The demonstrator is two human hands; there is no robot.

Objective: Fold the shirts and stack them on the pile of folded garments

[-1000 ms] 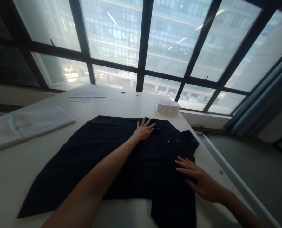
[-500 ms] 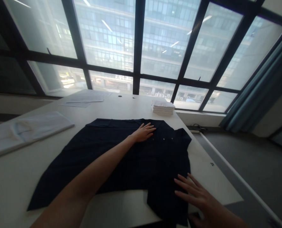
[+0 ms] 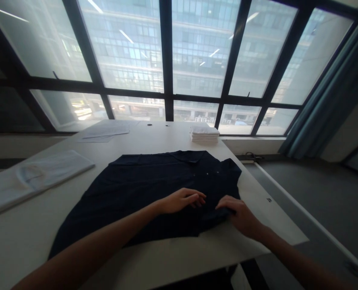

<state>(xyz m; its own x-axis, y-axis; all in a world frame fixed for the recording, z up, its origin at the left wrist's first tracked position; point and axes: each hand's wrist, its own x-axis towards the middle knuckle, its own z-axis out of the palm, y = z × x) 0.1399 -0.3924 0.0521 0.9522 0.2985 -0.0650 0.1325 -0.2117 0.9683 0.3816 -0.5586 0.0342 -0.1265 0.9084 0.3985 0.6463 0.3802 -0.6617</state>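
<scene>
A dark navy shirt point(image 3: 130, 197) lies spread on the white table point(image 3: 154, 262), its collar end toward the right and a few small pale buttons showing. My right hand point(image 3: 237, 213) is closed on the shirt's near sleeve, which is folded up over the body. Over the middle of the shirt is my left hand point(image 3: 186, 199), its fingers loosely bent and apart, with nothing in them. Whether its fingertips touch the cloth I cannot tell.
Folded white cloth in clear wrapping point(image 3: 52, 173) lies at the left. Sheets of paper point(image 3: 106, 131) and a stack of folded white cloths point(image 3: 204, 135) are at the back. A white rail point(image 3: 299, 213) runs beyond the table's right edge.
My left hand has drawn back from the far part of the shirt toward me. My right hand has taken hold of the near sleeve and brought it up and inward.
</scene>
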